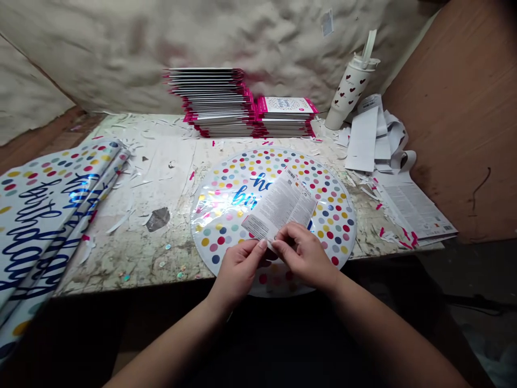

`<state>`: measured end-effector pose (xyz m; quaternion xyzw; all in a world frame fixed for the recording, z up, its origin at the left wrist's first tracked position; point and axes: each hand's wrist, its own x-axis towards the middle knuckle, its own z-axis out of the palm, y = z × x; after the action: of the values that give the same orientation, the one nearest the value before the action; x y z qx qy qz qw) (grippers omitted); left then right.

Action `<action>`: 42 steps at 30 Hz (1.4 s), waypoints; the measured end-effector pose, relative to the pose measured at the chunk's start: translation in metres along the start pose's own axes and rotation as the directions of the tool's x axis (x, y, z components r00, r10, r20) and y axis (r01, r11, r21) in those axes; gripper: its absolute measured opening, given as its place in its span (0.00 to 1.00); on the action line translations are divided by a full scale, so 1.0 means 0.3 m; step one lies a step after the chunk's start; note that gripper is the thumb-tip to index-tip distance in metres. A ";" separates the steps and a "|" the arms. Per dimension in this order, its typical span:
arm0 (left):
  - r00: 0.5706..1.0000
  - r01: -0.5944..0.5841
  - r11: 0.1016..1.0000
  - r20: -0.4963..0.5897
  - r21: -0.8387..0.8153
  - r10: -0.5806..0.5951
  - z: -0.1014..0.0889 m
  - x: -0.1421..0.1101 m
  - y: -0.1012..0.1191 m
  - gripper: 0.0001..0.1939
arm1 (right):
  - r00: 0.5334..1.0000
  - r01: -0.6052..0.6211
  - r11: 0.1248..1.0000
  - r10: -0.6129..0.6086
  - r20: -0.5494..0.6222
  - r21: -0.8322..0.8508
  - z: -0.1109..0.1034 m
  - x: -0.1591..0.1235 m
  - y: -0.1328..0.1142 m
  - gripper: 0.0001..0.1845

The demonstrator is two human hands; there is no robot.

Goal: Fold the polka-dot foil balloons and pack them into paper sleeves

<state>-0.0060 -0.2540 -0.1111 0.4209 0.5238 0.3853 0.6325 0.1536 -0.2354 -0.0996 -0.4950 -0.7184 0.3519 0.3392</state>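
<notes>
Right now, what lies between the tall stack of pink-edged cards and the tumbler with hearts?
In the head view, a shorter stack of pink-edged cards stands between the tall stack and the tumbler, close beside the former.

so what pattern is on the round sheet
Round sheet: multicoloured dots and blue lettering on white; head view.

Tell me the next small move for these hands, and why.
Perhaps slide the right hand slightly along the near edge of the card, with the left hand as anchor: both pinch close together at that edge, while the rest of the card extends over the dotted disc.
</notes>
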 end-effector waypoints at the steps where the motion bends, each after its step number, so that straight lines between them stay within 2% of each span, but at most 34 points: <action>1: 1.000 -0.011 1.000 -0.026 0.011 0.011 -0.003 0.004 -0.002 0.15 | 0.998 -0.017 0.999 0.015 0.067 0.036 -0.021 -0.005 0.012 0.08; 3: 0.998 -0.031 0.999 -0.062 0.037 0.034 -0.017 0.014 -0.004 0.15 | 0.958 -0.027 0.999 0.020 0.287 0.017 -0.092 -0.031 0.046 0.08; 4: 0.996 -0.050 0.997 -0.068 0.060 0.054 -0.026 0.018 0.000 0.14 | 0.922 -0.006 0.998 0.030 0.386 -0.063 -0.136 -0.048 0.063 0.09; 5: 0.994 -0.079 0.992 -0.070 0.102 0.087 -0.035 0.020 0.010 0.12 | 0.906 0.031 0.981 0.053 0.420 -0.191 -0.182 -0.065 0.075 0.10; 6: 0.989 -0.117 0.977 -0.067 0.177 0.130 -0.042 0.021 0.028 0.11 | 0.928 0.064 0.939 0.069 0.365 -0.339 -0.224 -0.079 0.080 0.10; 7: 0.982 -0.157 0.946 -0.058 0.284 0.181 -0.048 0.019 0.054 0.10 | 0.969 0.073 0.879 0.048 0.240 -0.471 -0.262 -0.087 0.077 0.09; 8: 0.970 -0.204 0.891 -0.041 0.405 0.240 -0.050 0.015 0.088 0.11 | 0.997 0.057 0.824 -0.022 0.068 -0.564 -0.291 -0.087 0.065 0.11; 9: 0.954 -0.265 0.817 0.014 0.512 0.301 -0.051 0.010 0.128 0.10 | 0.988 0.050 0.796 -0.126 -0.084 -0.604 -0.312 -0.080 0.046 0.18; 10: 0.933 -0.340 0.736 0.109 0.585 0.344 -0.049 0.004 0.171 0.09 | 0.959 0.086 0.798 -0.229 -0.168 -0.597 -0.325 -0.066 0.023 0.24; 11: 0.901 -0.423 0.667 0.202 0.614 0.385 -0.048 -0.002 0.215 0.08 | 0.934 0.169 0.817 -0.311 -0.175 -0.552 -0.329 -0.046 0.001 0.26; 12: 0.859 -0.500 0.620 0.254 0.605 0.445 -0.046 -0.006 0.256 0.09 | 0.921 0.268 0.845 -0.367 -0.135 -0.463 -0.326 -0.022 -0.018 0.24; 13: 0.817 -0.560 0.600 0.257 0.572 0.517 -0.046 -0.008 0.291 0.11 | 0.915 0.339 0.878 -0.391 -0.098 -0.337 -0.316 0.005 -0.029 0.19; 15: 0.759 -0.614 0.613 0.159 0.496 0.631 -0.054 -0.003 0.339 0.18 | 0.921 0.362 0.932 -0.363 -0.141 -0.031 -0.284 0.060 -0.025 0.12; 17: 0.750 -0.616 0.626 0.110 0.478 0.653 -0.073 0.014 0.358 0.17 | 0.919 0.328 0.916 -0.252 -0.302 0.232 -0.248 0.114 0.007 0.10; 19: 0.744 -0.605 0.550 0.163 0.576 0.648 -0.110 0.042 0.372 0.11 | 0.914 0.305 0.872 -0.155 -0.376 0.382 -0.223 0.160 0.049 0.14; 20: 0.710 -0.591 0.463 0.154 0.661 0.687 -0.137 0.062 0.387 0.10 | 0.918 0.289 0.860 -0.125 -0.376 0.420 -0.217 0.178 0.069 0.17; 21: 0.648 -0.556 0.355 0.125 0.751 0.751 -0.169 0.090 0.412 0.11 | 0.925 0.260 0.858 -0.090 -0.370 0.442 -0.216 0.190 0.089 0.20; 24: 0.359 -0.317 0.039 0.081 0.948 0.930 -0.291 0.236 0.552 0.16 | 0.928 0.163 0.878 0.019 -0.373 0.450 -0.224 0.196 0.143 0.20; 25: 0.321 -0.228 -0.045 0.119 0.973 0.940 -0.332 0.308 0.613 0.18 | 0.931 0.131 0.889 0.041 -0.362 0.438 -0.226 0.189 0.160 0.19; 27: 0.361 -0.081 -0.106 0.129 0.991 0.924 -0.403 0.477 0.730 0.20 | 0.941 0.077 0.918 0.062 -0.332 0.390 -0.224 0.168 0.188 0.18; 28: 0.425 -0.031 -0.116 0.118 0.993 0.897 -0.427 0.565 0.778 0.20 | 0.946 0.052 0.935 0.066 -0.317 0.350 -0.222 0.154 0.198 0.18; 30: 0.596 0.041 -0.148 0.095 0.988 0.797 -0.452 0.728 0.846 0.20 | 0.954 0.003 0.974 0.064 -0.291 0.227 -0.221 0.124 0.207 0.16; 31: 0.641 0.044 -0.157 0.093 0.987 0.762 -0.454 0.796 0.866 0.19 | 0.958 -0.008 0.990 0.047 -0.283 0.138 -0.223 0.106 0.207 0.14; 32: 0.679 0.045 -0.164 0.090 0.985 0.729 -0.450 0.853 0.879 0.18 | 0.963 0.001 0.999 0.008 -0.268 0.032 -0.226 0.086 0.205 0.13; 34: 0.701 0.035 -0.158 0.089 0.987 0.708 -0.429 0.926 0.889 0.17 | 0.975 0.103 0.974 -0.138 -0.171 -0.202 -0.231 0.038 0.202 0.11; 36: 0.675 0.039 -0.146 0.081 0.989 0.733 -0.389 0.943 0.878 0.20 | 0.945 0.303 0.861 -0.327 0.012 -0.409 -0.224 -0.020 0.211 0.13; 38: 0.639 -0.003 -0.128 0.100 0.992 0.762 -0.325 0.898 0.830 0.22 | 0.863 0.486 0.670 -0.468 0.189 -0.561 -0.199 -0.080 0.235 0.18; 40: 0.682 -0.169 -0.113 0.199 0.979 0.703 -0.240 0.781 0.726 0.20 | 0.794 0.573 0.489 -0.529 0.298 -0.658 -0.164 -0.133 0.263 0.22; 41: 0.759 -0.325 -0.095 0.320 0.941 0.567 -0.193 0.696 0.653 0.18 | 0.773 0.592 0.434 -0.543 0.327 -0.679 -0.148 -0.153 0.274 0.23; 42: 0.794 -0.468 -0.072 0.455 0.881 0.402 -0.148 0.595 0.569 0.17 | 0.757 0.608 0.414 -0.558 0.339 -0.677 -0.135 -0.169 0.279 0.24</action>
<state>-0.0302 -0.0229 -0.0159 0.8801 0.4600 0.1091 0.0435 0.2412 -0.2546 -0.1560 -0.2969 -0.9318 -0.1053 0.1801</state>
